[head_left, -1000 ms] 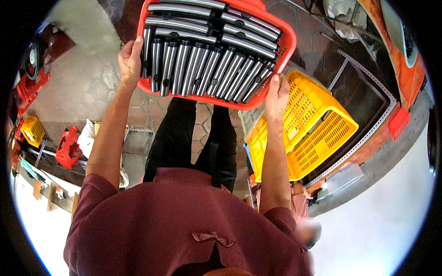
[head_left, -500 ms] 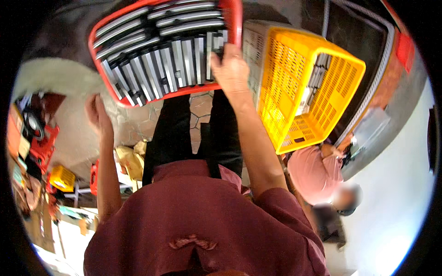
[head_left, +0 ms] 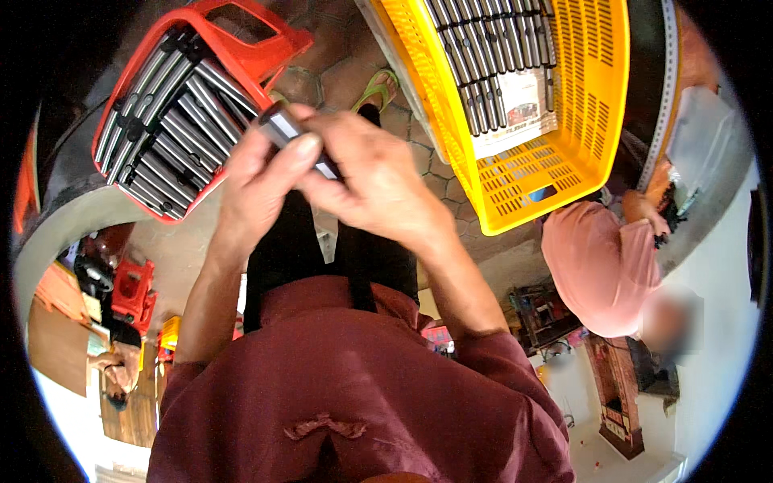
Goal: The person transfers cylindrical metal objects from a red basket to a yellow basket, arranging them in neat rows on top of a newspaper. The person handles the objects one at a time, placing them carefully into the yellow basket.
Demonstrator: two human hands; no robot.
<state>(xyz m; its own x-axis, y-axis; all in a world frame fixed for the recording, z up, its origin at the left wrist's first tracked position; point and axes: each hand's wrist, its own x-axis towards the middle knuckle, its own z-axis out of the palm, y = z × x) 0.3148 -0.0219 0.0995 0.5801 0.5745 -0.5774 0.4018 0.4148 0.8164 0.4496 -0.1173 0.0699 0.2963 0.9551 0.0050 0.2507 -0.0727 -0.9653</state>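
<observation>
My left hand (head_left: 251, 181) and my right hand (head_left: 374, 173) are together in front of me. Both are closed on a short dark metal bar (head_left: 282, 126) with a shiny strip along it; fingers hide much of its length. Beyond my left hand, a red plastic bin (head_left: 103, 145) is packed with similar silvery bars (head_left: 165, 121) with black fittings, lying in differing directions. To my right is a tall yellow perforated crate (head_left: 592, 105). Inside it, more bars (head_left: 491, 40) lie side by side in rows, above a printed paper sheet (head_left: 527, 105).
A foot in a green sandal (head_left: 382, 87) rests on the paved floor (head_left: 342, 76) between the containers. A person in a pink shirt (head_left: 600, 266) works at the right. Far left are a red plastic stool (head_left: 133, 294) and another person (head_left: 125, 366).
My right hand has left the red bin and met my left hand around a bar. The view has turned right, bringing the yellow crate's inside into sight.
</observation>
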